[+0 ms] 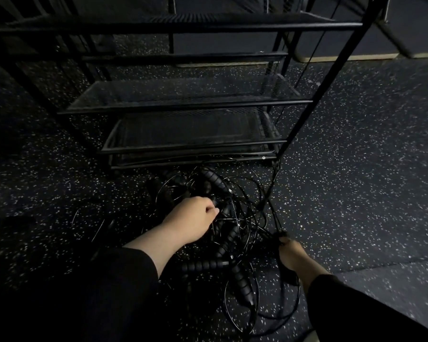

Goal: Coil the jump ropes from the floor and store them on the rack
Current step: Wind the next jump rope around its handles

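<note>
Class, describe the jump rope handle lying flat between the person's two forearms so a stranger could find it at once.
Start at the black mesh rack; a tangle of jump ropes lies on the speckled floor before it. Near the tangle's lower part, between the forearms, lies a ribbed black handle. Unlike its slanted neighbours, it lies nearly horizontal in the picture.

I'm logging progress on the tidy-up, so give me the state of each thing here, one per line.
jump ropes: tangled in a heap on the floor, uncoiled
rack: upright, visible shelves bare
left hand: fingers curled in the tangle
right hand: gripping a bunch of cords
</note>
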